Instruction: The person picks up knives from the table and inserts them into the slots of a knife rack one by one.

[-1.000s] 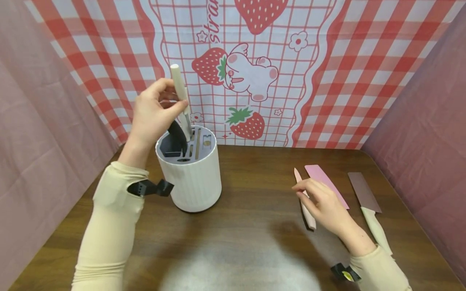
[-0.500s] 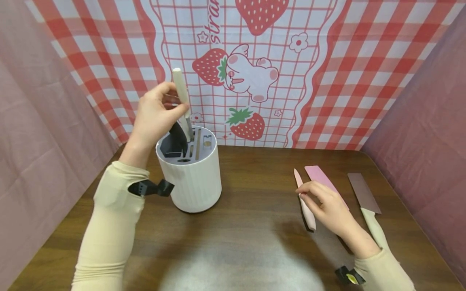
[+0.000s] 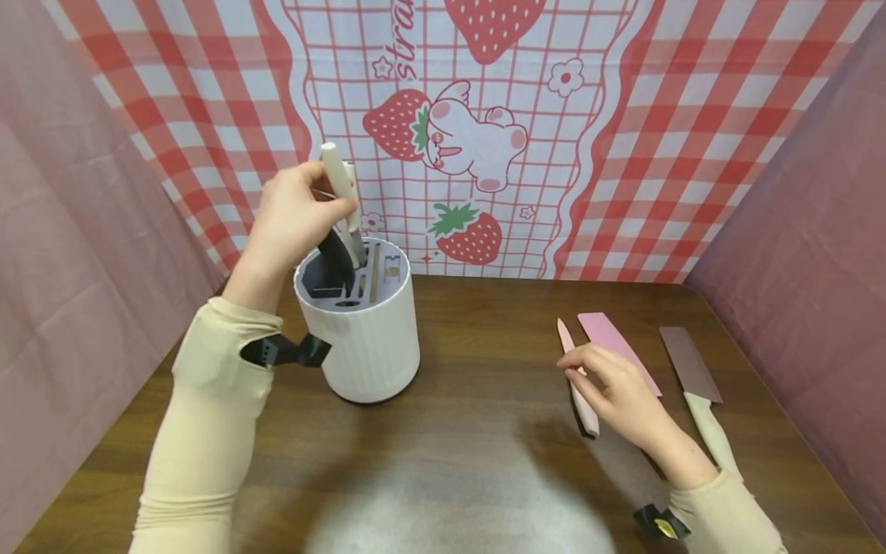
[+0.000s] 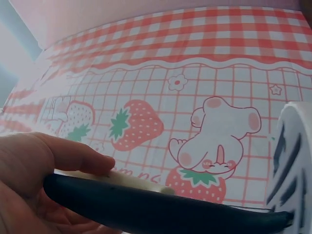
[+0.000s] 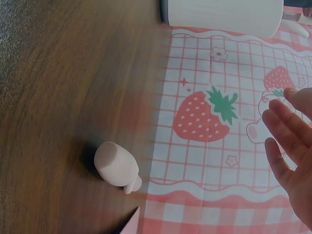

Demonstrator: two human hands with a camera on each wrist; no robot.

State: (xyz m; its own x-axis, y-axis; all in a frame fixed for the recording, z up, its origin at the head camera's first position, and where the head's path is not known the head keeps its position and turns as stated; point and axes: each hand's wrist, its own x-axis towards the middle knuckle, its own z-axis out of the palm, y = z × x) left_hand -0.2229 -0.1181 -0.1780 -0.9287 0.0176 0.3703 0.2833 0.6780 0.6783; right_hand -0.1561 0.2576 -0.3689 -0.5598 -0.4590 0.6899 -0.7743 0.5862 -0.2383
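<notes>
The left hand [image 3: 294, 208] pinches the pale handle of a knife [image 3: 338, 177] between thumb and fingers, up over the white pot [image 3: 370, 354]; the handle leans a little to the left at its top, and the grey blade points down at the slots — how far in it goes, I cannot tell; a dark curved thing [image 3: 335, 254] sticks up right beside it, near the pot's rim, so there is little room there; the right hand [image 3: 616, 392] hangs over a small pink knife [image 3: 584, 408], its fingers loosely bent and holding nothing; the small pink knife lies on the brown table [image 3: 450, 462], tip toward the back; just right of it lies a wide pink blade [image 3: 612, 342], partly under the hand; farther right is a big knife [image 3: 692, 365] with a dull brown blade, close to the table's right edge — its cream handle runs down to the right sleeve [image 3: 723, 512]; a wide stretch of table sits between the pot and the small pink knife; the back edge meets a red and white cloth [image 3: 477, 146] with strawberries.
</notes>
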